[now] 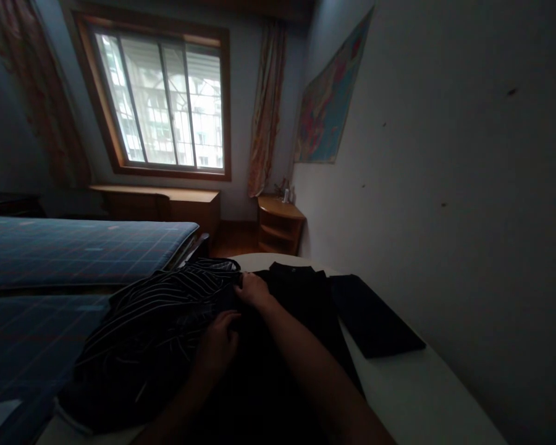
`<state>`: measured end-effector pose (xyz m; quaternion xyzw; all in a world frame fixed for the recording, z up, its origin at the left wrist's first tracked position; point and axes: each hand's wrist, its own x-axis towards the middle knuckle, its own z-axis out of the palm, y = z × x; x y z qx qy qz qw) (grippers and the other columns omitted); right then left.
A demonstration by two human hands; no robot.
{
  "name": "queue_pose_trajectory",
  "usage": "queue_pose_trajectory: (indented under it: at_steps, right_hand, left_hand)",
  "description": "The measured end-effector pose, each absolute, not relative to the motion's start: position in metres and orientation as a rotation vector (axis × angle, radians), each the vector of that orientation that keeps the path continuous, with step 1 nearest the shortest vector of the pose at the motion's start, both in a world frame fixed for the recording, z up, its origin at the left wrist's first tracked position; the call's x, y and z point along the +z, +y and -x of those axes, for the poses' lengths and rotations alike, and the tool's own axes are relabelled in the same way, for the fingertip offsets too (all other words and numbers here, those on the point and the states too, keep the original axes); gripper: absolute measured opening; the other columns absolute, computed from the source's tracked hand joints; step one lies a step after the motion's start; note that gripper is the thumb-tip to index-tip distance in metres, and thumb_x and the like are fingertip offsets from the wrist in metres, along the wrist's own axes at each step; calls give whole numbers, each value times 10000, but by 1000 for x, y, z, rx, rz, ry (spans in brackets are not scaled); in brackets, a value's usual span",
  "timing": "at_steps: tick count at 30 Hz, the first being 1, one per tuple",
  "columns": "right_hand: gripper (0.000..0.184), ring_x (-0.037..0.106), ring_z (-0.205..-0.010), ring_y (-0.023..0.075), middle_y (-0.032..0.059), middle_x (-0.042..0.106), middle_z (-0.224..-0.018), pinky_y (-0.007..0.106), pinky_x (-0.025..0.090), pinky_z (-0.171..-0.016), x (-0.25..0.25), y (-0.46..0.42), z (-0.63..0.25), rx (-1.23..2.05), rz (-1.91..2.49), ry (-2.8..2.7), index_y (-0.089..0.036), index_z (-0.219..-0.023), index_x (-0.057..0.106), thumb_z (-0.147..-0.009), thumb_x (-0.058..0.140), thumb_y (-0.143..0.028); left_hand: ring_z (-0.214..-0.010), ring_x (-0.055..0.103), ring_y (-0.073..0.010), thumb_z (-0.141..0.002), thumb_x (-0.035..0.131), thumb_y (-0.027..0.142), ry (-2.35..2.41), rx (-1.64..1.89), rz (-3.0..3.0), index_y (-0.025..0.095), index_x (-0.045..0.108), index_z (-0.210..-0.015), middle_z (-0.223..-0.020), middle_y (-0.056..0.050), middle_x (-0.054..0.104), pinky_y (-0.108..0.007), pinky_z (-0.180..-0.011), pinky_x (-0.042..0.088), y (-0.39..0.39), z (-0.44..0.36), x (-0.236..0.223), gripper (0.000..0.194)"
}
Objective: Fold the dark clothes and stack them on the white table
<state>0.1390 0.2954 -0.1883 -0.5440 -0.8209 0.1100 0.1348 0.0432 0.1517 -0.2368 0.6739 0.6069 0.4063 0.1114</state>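
A black shirt [301,309] lies spread on the pale table [398,395], its collar pointing away from me. My right hand [254,289] pinches cloth at the shirt's far left shoulder area. Nearer to me, my left hand [220,340] has its fingers and thumb curled on the shirt's left edge; dim light hides the fold between them. Against that side rests a crumpled dark garment with white stripes [152,303]. A dark folded cloth [370,315] lies flat to the right of the shirt.
A bed with a blue checked mattress [83,247] stands at the left. Beyond are a wooden desk [194,195] under the window [162,102] and a corner shelf [282,210]. The white wall [445,185] runs along the table's right, with a map [331,99] on it.
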Motion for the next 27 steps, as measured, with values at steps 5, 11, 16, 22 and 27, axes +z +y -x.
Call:
queue_pose_trajectory:
  at_steps: [5, 11, 16, 22, 27]
  right_hand:
    - [508, 678, -1024, 321, 192, 688, -1123, 410, 522, -819, -178, 279, -133, 338, 1686, -2307, -147, -1237, 501, -855, 572, -474]
    - [698, 652, -1109, 329, 213, 661, -1204, 417, 518, -882, -170, 274, -133, 450, 1774, -2300, -159, -1335, 428, -723, 730, -307]
    - [584, 650, -1115, 326, 206, 666, -1196, 417, 512, -898, -169, 276, -141, 516, 1788, -2203, -153, -1282, 481, -733, 678, -176]
    - [571, 674, -1057, 291, 189, 689, -1142, 378, 510, -876, -172, 279, -169, 661, 1686, -1999, -126, -1359, 416, -825, 589, -227]
    - [525, 643, -1092, 178, 67, 670, -1207, 292, 477, -948, -176, 288, -203, 731, 1512, -1839, -214, -1355, 449, -840, 497, -126]
  left_hand:
    - [-898, 656, -194, -858, 401, 98, 1663, 1336, -2167, 207, 624, -895, -1012, -65, 659, -329, -817, 535, 145, -48, -228, 251]
    - [-849, 648, -174, -949, 384, 169, 1549, 1406, -2350, 210, 595, -894, -971, -65, 649, -287, -757, 530, 140, -53, -220, 222]
    - [-866, 669, -156, -962, 409, 189, 1462, 1457, -2387, 219, 580, -925, -1035, -58, 638, -263, -757, 551, 137, -58, -217, 177]
    - [-961, 681, -171, -945, 453, 195, 1443, 1452, -2282, 234, 583, -940, -1176, -54, 618, -299, -829, 567, 133, -71, -210, 136]
    - [-1072, 644, -182, -877, 469, 94, 1402, 1261, -2163, 232, 563, -922, -1278, -55, 572, -335, -949, 526, 129, -99, -191, 173]
